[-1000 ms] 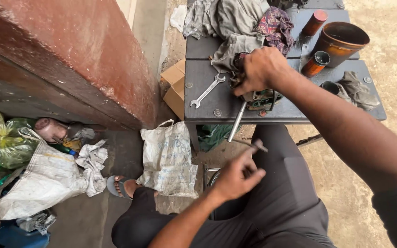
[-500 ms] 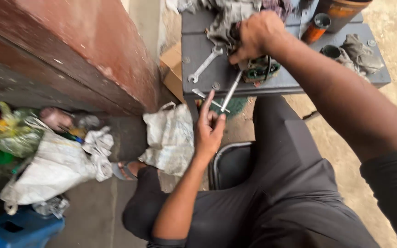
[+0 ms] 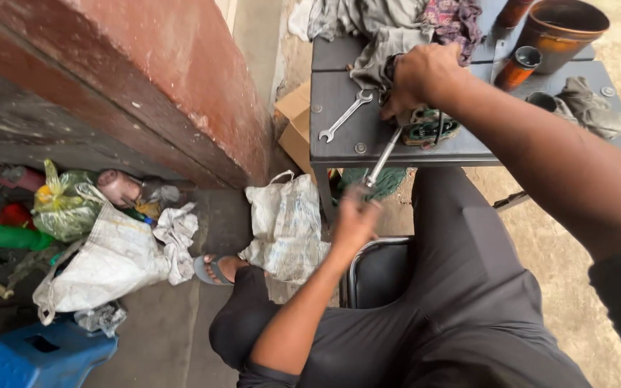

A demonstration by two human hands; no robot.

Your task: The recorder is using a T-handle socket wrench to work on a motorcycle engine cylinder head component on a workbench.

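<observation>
The left hand [image 3: 354, 218] is closed around the lower end of a long metal tool [image 3: 382, 159], which slants up from it past the edge of the dark table [image 3: 339, 147] toward the right hand. The right hand [image 3: 420, 75] is closed over a greenish metal part [image 3: 433, 128] that sits on the table just under its fingers; the upper end of the tool meets that part right beside the hand. A spanner [image 3: 345, 115] lies flat on the table, a little to the left of the right hand and apart from it. Grey rags [image 3: 382, 29] are heaped just beyond the right hand. Further off to its right stand a brown pot [image 3: 558, 29] and a small orange can [image 3: 517, 67]. Below the left hand is the person's dark-trousered leg, and to its left a white sack [image 3: 285, 223] sits on the floor.
</observation>
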